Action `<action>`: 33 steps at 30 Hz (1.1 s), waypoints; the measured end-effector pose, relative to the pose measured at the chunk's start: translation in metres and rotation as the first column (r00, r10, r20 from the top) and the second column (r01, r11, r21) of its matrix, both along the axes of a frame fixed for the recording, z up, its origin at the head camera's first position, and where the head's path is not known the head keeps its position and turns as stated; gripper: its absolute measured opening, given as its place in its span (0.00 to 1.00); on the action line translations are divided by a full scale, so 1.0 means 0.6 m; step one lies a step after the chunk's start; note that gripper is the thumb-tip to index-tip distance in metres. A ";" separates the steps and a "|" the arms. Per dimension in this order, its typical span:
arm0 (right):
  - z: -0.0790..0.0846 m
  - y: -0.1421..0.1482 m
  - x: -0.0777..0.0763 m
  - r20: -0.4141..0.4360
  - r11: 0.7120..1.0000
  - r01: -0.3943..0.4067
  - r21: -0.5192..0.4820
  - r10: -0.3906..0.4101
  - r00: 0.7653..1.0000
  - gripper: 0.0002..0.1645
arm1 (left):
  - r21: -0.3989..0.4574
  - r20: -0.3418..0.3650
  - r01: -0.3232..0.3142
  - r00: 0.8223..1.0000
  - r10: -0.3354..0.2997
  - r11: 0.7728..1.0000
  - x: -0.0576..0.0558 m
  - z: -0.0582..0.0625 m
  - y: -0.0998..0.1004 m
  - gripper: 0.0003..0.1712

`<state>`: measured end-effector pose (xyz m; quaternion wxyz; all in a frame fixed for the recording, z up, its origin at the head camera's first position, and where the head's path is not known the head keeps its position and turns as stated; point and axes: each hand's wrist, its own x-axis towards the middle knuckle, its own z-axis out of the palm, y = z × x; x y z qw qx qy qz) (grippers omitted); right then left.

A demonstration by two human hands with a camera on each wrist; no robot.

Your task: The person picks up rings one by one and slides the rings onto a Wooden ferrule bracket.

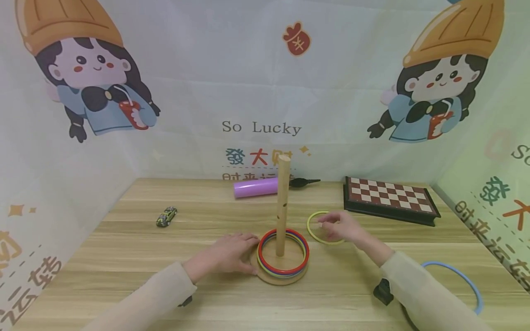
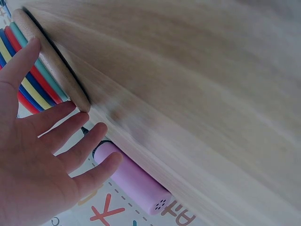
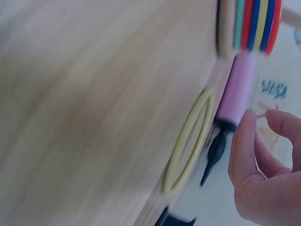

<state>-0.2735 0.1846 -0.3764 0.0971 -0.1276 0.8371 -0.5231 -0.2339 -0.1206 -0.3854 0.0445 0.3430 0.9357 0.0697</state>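
A wooden ring-toss stand [image 1: 283, 202] stands upright on the table, with several coloured rings [image 1: 306, 248] stacked around its post, a red one on top. My left hand [image 1: 229, 253] is at the left edge of the round base [image 1: 276, 280]; in the left wrist view its thumb and spread fingers touch the base's rim without curling round it. Over a yellow ring [image 1: 311, 235] lying flat to the right of the stand hovers my right hand [image 1: 341, 226]. The right wrist view shows thumb and fingertips apart, holding nothing, with the yellow ring [image 3: 176, 155] on the tabletop.
Behind the stand lies a purple hand pump [image 1: 254, 188] with a black nozzle. A chessboard box [image 1: 389, 197] sits at the back right, a small toy car [image 1: 167, 217] at the left. Under the right forearm, a blue ring [image 1: 457, 271] lies partly hidden.
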 end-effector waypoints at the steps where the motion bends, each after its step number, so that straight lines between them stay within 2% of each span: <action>1: 0.000 0.007 -0.003 -0.014 1.000 0.002 0.005 -0.002 1.000 0.16 | 0.000 0.000 0.000 1.000 0.000 1.000 0.000 0.000 0.000 0.42; 4: -0.004 0.029 -0.012 -0.029 0.999 0.024 0.038 -0.023 0.999 0.16 | -0.001 -0.001 0.000 1.000 0.000 1.000 0.000 -0.001 -0.001 0.42; 10: -0.013 0.058 -0.025 0.021 0.989 0.090 0.116 -0.093 0.995 0.17 | 0.001 0.011 -0.007 1.000 0.007 1.000 0.001 0.000 -0.001 0.42; 17: -0.018 0.077 -0.037 0.030 0.972 0.151 0.179 -0.159 0.987 0.17 | 0.001 0.002 -0.002 1.000 0.002 1.000 0.001 0.001 -0.001 0.42; 25: -0.023 0.084 -0.045 0.048 0.961 0.144 0.237 -0.160 0.986 0.18 | -0.005 -0.007 0.003 1.000 -0.003 1.000 0.001 0.001 -0.001 0.42; 33: -0.026 0.074 -0.049 0.007 0.933 0.153 0.327 -0.164 0.986 0.17 | -0.005 -0.002 -0.003 1.000 0.003 1.000 0.001 0.002 0.000 0.42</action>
